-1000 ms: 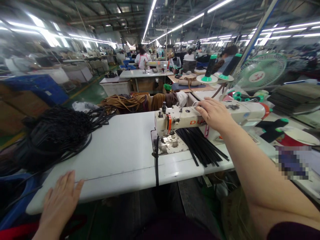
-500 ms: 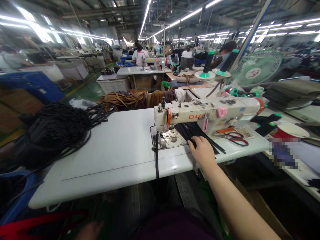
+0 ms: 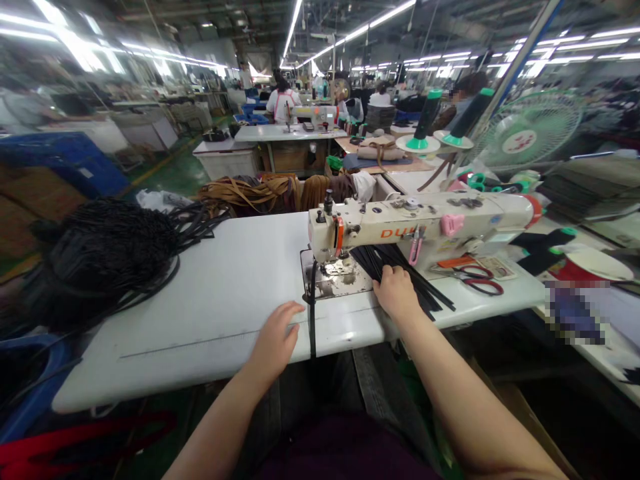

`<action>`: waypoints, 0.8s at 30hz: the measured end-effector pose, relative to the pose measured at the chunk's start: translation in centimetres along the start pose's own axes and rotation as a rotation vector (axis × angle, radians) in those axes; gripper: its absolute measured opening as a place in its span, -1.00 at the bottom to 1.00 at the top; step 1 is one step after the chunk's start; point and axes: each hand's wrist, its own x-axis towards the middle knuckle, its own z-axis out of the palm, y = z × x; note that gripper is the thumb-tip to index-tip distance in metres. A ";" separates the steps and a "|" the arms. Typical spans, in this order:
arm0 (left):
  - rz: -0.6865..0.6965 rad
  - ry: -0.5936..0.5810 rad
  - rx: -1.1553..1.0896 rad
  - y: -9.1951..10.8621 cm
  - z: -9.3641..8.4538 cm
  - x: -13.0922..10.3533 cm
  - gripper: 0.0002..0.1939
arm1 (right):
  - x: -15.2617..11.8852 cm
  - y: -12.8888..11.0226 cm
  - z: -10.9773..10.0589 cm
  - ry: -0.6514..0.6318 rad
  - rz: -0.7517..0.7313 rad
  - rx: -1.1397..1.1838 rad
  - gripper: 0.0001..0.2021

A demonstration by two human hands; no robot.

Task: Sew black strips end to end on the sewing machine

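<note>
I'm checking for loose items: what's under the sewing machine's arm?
Black straps run beneath the arm of the sewing machine, partly covered by the right hand. A metal plate shows under the left end. The straps' far ends, and whatever lies beneath them, are hidden.

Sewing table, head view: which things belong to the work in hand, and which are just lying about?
Likely in the work:
- black strips, under the right hand
- single black strap, over the table's front edge, beside the left hand
- sewing machine

Apparently just lying about:
- scissors, untouched
- brown straps, behind the table
</note>
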 end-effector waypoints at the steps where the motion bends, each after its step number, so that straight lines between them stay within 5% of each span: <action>1: 0.050 0.009 0.058 -0.4 0.8 1.0 -0.54 | 0.1 -0.1 0.1 -0.013 -0.004 -0.001 -0.75; 5: 0.145 0.003 0.117 -1.5 2.7 4.3 -0.56 | 0.2 -0.6 0.1 -0.066 -0.007 0.000 -0.79; 10: 0.127 -0.017 -0.008 -1.3 3.1 6.7 -0.69 | 0.5 -1.1 -0.2 -0.093 0.001 0.008 -0.72; 13: 0.027 0.033 -0.201 -0.7 2.5 7.6 -0.54 | 1.1 -0.9 -0.5 -0.130 0.017 0.021 -0.68; 18: -0.264 0.282 -0.545 -0.7 2.0 9.9 -0.25 | 2.2 -0.2 -0.8 -0.189 0.060 0.043 -0.56; 24: -0.337 0.328 -0.464 -1.4 3.0 11.5 -0.22 | 1.4 -0.4 -0.8 -0.174 0.079 0.045 -0.50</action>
